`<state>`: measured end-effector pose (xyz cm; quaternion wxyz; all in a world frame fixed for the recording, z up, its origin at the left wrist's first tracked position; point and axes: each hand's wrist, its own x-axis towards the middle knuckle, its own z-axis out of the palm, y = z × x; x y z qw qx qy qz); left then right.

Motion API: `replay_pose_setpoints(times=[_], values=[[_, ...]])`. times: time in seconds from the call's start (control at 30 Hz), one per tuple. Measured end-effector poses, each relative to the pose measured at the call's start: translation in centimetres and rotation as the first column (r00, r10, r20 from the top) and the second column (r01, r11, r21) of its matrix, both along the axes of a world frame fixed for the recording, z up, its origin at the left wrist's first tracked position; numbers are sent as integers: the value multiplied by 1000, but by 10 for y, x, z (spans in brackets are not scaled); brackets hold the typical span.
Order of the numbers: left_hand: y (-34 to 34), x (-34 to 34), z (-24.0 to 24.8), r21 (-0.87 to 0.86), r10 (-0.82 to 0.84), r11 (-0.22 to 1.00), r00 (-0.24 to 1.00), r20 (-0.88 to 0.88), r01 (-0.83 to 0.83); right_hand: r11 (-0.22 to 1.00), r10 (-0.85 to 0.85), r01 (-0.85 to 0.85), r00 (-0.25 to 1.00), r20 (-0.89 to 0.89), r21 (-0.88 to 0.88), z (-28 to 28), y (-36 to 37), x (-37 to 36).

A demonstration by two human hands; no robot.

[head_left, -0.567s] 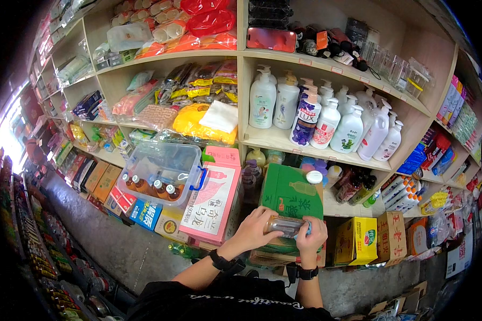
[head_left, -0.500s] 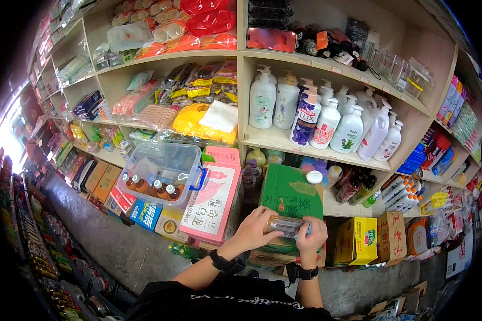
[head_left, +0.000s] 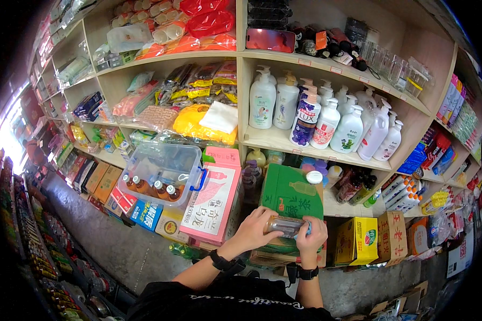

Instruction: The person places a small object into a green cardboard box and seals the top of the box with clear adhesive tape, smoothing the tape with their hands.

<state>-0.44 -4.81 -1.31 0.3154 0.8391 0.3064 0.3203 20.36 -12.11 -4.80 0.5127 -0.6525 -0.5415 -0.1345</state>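
Observation:
A clear brownish bottle [head_left: 285, 227] lies sideways between my hands, just over the near part of a green carton [head_left: 284, 187]. My left hand [head_left: 256, 227] is closed around the bottle's left end, with the thumb underneath. At the other end, my right hand [head_left: 312, 236] pinches a small light-blue piece [head_left: 304, 230], which looks like cloth, against the bottle. Most of that piece is hidden by the fingers. A round white cap [head_left: 314, 177] rests on the carton's far right corner.
To the left, a clear plastic bin [head_left: 160, 160] holds several brown bottles beside a pink-and-white carton [head_left: 209, 200]. White pump bottles [head_left: 349, 131] line the shelf ahead. A yellow box [head_left: 355, 241] and a brown carton [head_left: 391, 238] stand to the right.

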Motion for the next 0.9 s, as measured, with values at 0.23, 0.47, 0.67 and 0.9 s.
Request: replay_pose_setpoints(times=[0.23,0.47,0.67,0.9], values=[[0,-1,1,-9,-3,1000,1000,-21,2,1000,0,0,1000,9,-11,2,-1,0],[-1,-1,2,-11,-2,1000,999,-35,2,1000,-4,4,1000,14,-1,2,0,0],[0,0,3,-16,2,1000,999,-40,-3,1000,-6,6,1000,15,-9,3,-1,-1],[0,0,0,-13,-1,1000,999,-36,0,1000,1,-1,1000,15,1,3,-1,0]])
